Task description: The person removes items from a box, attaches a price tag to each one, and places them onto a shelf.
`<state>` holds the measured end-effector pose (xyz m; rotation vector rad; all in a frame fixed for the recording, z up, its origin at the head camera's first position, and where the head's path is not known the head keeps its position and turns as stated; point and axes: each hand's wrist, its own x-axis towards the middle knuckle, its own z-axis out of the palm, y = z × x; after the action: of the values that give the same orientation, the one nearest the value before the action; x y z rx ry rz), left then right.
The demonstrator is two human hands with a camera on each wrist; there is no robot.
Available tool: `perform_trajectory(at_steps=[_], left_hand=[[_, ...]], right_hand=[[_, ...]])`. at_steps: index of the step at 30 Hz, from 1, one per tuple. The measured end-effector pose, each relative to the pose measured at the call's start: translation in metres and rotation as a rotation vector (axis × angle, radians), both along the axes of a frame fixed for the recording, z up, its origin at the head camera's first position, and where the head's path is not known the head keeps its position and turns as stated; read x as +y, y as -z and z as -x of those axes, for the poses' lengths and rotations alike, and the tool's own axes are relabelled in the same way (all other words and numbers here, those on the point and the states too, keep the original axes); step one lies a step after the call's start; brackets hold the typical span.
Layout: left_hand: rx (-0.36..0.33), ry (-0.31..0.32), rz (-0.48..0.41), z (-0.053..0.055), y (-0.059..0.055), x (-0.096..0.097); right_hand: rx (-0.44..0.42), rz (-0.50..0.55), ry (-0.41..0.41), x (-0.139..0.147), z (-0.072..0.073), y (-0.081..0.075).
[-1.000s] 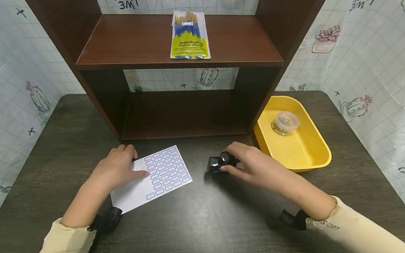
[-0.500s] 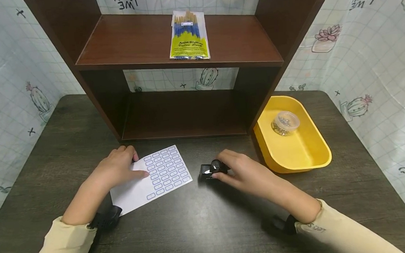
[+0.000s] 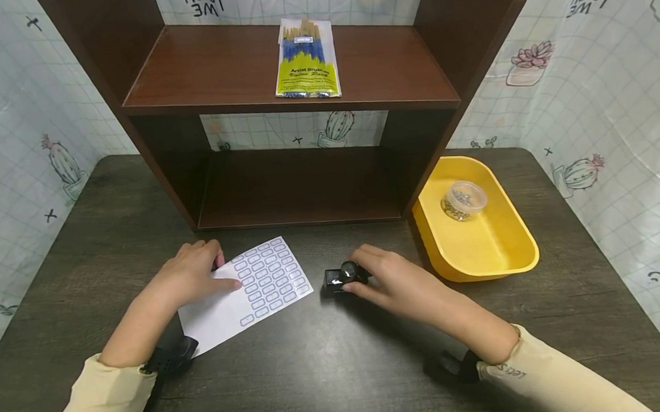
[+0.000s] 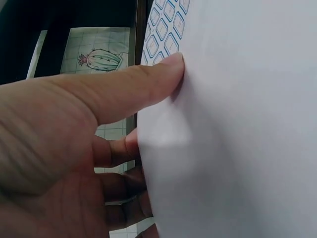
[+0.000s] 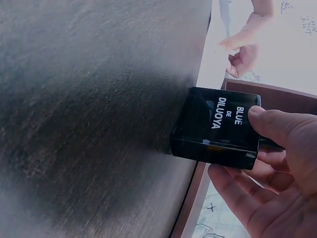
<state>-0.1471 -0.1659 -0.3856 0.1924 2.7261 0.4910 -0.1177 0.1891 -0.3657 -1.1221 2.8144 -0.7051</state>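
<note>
My left hand pinches a white sheet of blue-bordered label stickers, thumb on top and the other fingers behind its edge. In the left wrist view the sheet bends slightly under the thumb. Right of the sheet, my right hand grips a dark, square perfume bottle near its round black cap. Lettering on the bottle reads "BLUE DE DILUOYA" in the right wrist view. The bottle's base is right at the tabletop, with the thumb on the lettered face and fingers behind.
A dark brown shelf unit stands behind the hands. On its upper board lies a packet of artist brushes with a small label on it. To the right, a yellow tray holds a round clear tub of small pieces.
The right hand has moved left with the perfume bottle, closer to the sticker sheet, and is nearly still over the last half second. The left hand keeps its place on the sheet.
</note>
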Motion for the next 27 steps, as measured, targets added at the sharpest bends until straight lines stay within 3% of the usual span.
perform_trajectory(at_steps=[9, 13, 20, 27], left_hand=[[-0.033, 0.009, -0.046, -0.001, -0.001, -0.002], [-0.035, 0.028, -0.11, -0.002, 0.0, -0.003], [-0.019, 0.054, -0.313, -0.005, -0.002, -0.01], [-0.092, 0.053, -0.601, -0.008, -0.019, -0.015]], right_hand=[[-0.021, 0.014, 0.005, 0.001, -0.001, 0.0], [-0.035, 0.012, 0.013, 0.001, -0.001, 0.001], [-0.047, 0.025, 0.013, 0.0, -0.002, 0.002], [-0.07, 0.011, 0.046, -0.001, -0.002, -0.002]])
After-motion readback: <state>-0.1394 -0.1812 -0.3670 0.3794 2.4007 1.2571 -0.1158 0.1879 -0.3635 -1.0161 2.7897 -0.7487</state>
